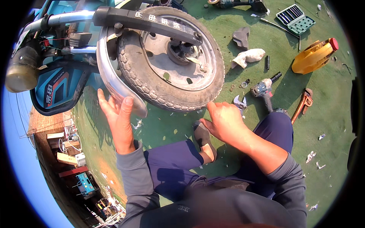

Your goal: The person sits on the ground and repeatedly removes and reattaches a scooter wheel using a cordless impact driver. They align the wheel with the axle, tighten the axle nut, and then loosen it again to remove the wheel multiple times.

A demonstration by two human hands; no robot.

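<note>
My left hand [118, 119] is open, fingers spread and thumb up, at the lower end of the silver metal fender [123, 91]. Its fingers reach behind the fender's edge; I cannot tell how firmly they touch. The wheel [171, 57], with a dusty tyre and grey rim, is held by a dark fork arm [152, 24] with a light-coloured marking. Beside the tyre's lower right edge, my right hand [227, 121] is closed, fingers curled, the index knuckle close to the tread. The inside of that hand is hidden.
A cordless impact wrench [263, 89], adjustable wrench [240, 103], orange pipe wrench [303, 104], black socket [267, 62], whitish glove [248, 57], yellow jug [313, 56] and green bit case [295, 19] lie on the green ground to the right. A blue vehicle body [57, 87] stands left.
</note>
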